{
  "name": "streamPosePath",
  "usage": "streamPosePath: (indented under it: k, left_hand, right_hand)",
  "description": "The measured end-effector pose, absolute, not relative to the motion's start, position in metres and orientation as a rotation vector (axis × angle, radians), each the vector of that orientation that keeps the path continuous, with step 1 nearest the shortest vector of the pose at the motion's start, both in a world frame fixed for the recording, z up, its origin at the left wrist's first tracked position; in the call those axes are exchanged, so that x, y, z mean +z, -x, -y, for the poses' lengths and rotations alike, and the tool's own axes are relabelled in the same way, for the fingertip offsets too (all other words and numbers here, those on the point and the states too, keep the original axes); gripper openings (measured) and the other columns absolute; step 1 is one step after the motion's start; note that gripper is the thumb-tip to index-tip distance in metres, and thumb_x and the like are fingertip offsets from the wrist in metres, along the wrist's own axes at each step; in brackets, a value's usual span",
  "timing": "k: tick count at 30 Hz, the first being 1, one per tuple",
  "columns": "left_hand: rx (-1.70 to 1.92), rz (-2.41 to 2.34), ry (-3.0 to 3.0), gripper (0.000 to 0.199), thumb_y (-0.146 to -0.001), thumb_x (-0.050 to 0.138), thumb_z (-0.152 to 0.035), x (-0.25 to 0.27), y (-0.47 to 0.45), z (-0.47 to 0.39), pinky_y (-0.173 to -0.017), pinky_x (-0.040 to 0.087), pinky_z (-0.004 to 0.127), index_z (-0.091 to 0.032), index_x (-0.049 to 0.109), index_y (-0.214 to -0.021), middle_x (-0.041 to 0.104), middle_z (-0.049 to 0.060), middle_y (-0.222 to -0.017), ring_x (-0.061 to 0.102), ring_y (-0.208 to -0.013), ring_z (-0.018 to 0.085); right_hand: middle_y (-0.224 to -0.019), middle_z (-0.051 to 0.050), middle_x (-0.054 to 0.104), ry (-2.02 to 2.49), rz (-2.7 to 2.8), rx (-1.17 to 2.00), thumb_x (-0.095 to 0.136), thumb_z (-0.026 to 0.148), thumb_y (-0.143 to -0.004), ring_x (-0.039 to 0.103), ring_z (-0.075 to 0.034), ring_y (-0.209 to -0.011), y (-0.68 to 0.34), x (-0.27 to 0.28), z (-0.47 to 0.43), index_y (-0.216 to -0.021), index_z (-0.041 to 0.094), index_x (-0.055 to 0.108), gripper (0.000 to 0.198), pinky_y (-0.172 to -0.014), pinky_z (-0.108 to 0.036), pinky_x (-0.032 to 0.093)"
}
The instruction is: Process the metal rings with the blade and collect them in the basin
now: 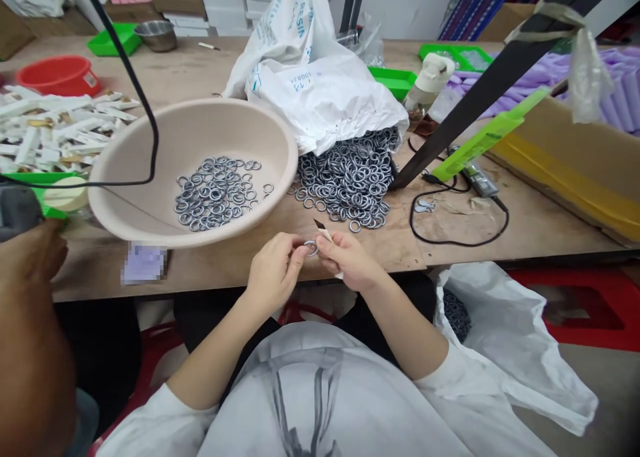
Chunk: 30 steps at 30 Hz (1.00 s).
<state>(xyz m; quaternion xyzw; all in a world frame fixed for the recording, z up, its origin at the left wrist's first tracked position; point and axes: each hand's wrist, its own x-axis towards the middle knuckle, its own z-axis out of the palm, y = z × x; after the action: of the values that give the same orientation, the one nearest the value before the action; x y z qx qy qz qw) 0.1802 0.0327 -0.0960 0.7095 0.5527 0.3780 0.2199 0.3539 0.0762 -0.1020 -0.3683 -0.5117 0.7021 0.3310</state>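
While the wooden table [535, 224] is filling most of the view, a white sack [325, 77] is slumping across its middle, its mouth facing the person. To the left of the sack, a beige basin [265, 130] is standing near the table's front edge, and at the far right a carton [575, 150] is sitting beside purple pieces [605, 90]. Below the table's edge on the right, a white bag [510, 310] is hanging open with more rings inside. Behind the basin on the left, white pieces [55, 124] are lying in a jumble, with a red bowl [60, 77] just beyond them. A heap [350, 177] of grey rings is spilling from the sack's mouth, and a smaller cluster [217, 194] is lying in the basin. At the left edge, a co-worker's hand [37, 257] is showing beside the basin. Over the table's front edge, between basin and heap, the left hand [275, 267] is pinching one ring [311, 248] between thumb and forefinger. The right hand [353, 260] is gripping a slim knife [327, 233], whose dark tip is pointing up and leftward just above that ring; whether the right fingers are touching the ring, one cannot tell.
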Motion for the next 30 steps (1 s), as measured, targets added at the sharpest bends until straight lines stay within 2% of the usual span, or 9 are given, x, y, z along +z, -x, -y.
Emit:
streamPosePath:
  k: [1,3,5,7,9,12,18,26,30]
  left_hand:
    - [1.042,-1.477,-1.892,0.027,-0.1,0.044,-0.037,-0.097,-0.185,-0.034,-0.073,0.044,0.029,-0.019,0.062,-0.091,0.068,0.005,-0.086,0.062,-0.081,0.018]
    - [1.071,-1.385,-1.701,0.035,-0.101,0.041,-0.04,-0.097,-0.194,-0.034,-0.068,0.041,0.028,-0.019,0.057,-0.077,0.062,0.003,-0.074,0.057,-0.072,0.015]
    - [1.101,-1.29,-1.466,0.041,-0.1,0.042,-0.046,-0.096,-0.202,-0.033,-0.06,0.038,0.026,-0.019,0.052,-0.071,0.055,0.001,-0.066,0.05,-0.062,0.013]
    - [1.122,-1.177,-1.242,0.044,-0.095,0.049,-0.055,-0.095,-0.208,-0.031,-0.053,0.035,0.024,-0.019,0.051,-0.07,0.05,-0.001,-0.063,0.044,-0.056,0.011]
    - [1.158,-1.088,-1.039,0.046,-0.088,0.058,-0.059,-0.094,-0.213,-0.03,-0.047,0.031,0.022,-0.018,0.052,-0.07,0.047,-0.003,-0.06,0.039,-0.051,0.009]
    - [1.214,-1.029,-0.776,0.046,-0.08,0.069,-0.057,-0.092,-0.217,-0.029,-0.042,0.027,0.019,-0.018,0.05,-0.066,0.043,-0.005,-0.056,0.034,-0.046,0.007]
    - [1.262,-1.028,-0.571,0.046,-0.072,0.078,-0.051,-0.086,-0.219,-0.029,-0.041,0.028,0.018,-0.018,0.048,-0.062,0.041,-0.007,-0.05,0.033,-0.043,0.005]
    - [1.196,-0.985,-0.59,0.047,-0.075,0.075,-0.05,-0.088,-0.219,-0.026,-0.04,0.027,0.017,-0.019,0.043,-0.061,0.036,-0.008,-0.048,0.03,-0.042,0.005]
    - [1.071,-0.894,-0.627,0.046,-0.08,0.072,-0.05,-0.088,-0.217,-0.019,-0.041,0.03,0.018,-0.018,0.044,-0.06,0.036,-0.008,-0.049,0.03,-0.042,0.005]
  right_hand:
    - [-0.058,0.009,0.036,0.953,1.244,1.852,0.066,0.066,-0.081,0.025,-0.006,-0.045,-0.353,-0.1,-0.068,-0.078,0.02,0.054,0.047,-0.041,-0.02,0.02]
    - [-0.065,0.006,0.046,0.937,1.172,1.733,0.071,0.063,-0.079,0.037,-0.006,-0.05,-0.35,-0.098,-0.057,-0.082,0.02,0.056,0.046,-0.045,-0.019,0.031]
    - [-0.08,0.002,0.06,0.904,1.208,1.579,0.075,0.057,-0.079,0.053,-0.009,-0.065,-0.346,-0.098,-0.053,-0.093,0.021,0.06,0.041,-0.06,-0.021,0.046]
    - [-0.088,0.0,0.064,0.873,1.289,1.508,0.073,0.055,-0.081,0.059,-0.012,-0.073,-0.344,-0.099,-0.054,-0.1,0.022,0.062,0.04,-0.07,-0.026,0.051]
    - [-0.082,0.0,0.063,0.896,1.367,1.428,0.064,0.059,-0.087,0.058,-0.013,-0.069,-0.345,-0.1,-0.058,-0.097,0.021,0.063,0.04,-0.068,-0.027,0.05]
    - [-0.073,0.0,0.059,0.981,1.52,1.181,0.052,0.064,-0.093,0.054,-0.013,-0.066,-0.35,-0.102,-0.06,-0.088,0.02,0.063,0.046,-0.064,-0.027,0.044]
    - [-0.067,-0.001,0.058,0.996,1.968,0.733,0.042,0.057,-0.1,0.051,-0.013,-0.063,-0.356,-0.098,-0.046,-0.073,0.019,0.057,0.05,-0.059,-0.026,0.035]
    - [-0.061,0.001,0.052,1.04,2.056,0.593,0.041,0.056,-0.1,0.047,-0.012,-0.058,-0.356,-0.103,-0.047,-0.067,0.019,0.052,0.051,-0.057,-0.027,0.03]
    - [-0.058,0.001,0.052,1.396,1.848,0.654,0.034,0.055,-0.102,0.05,-0.014,-0.058,-0.364,-0.112,-0.078,-0.069,0.02,0.054,0.052,-0.058,-0.026,0.032]
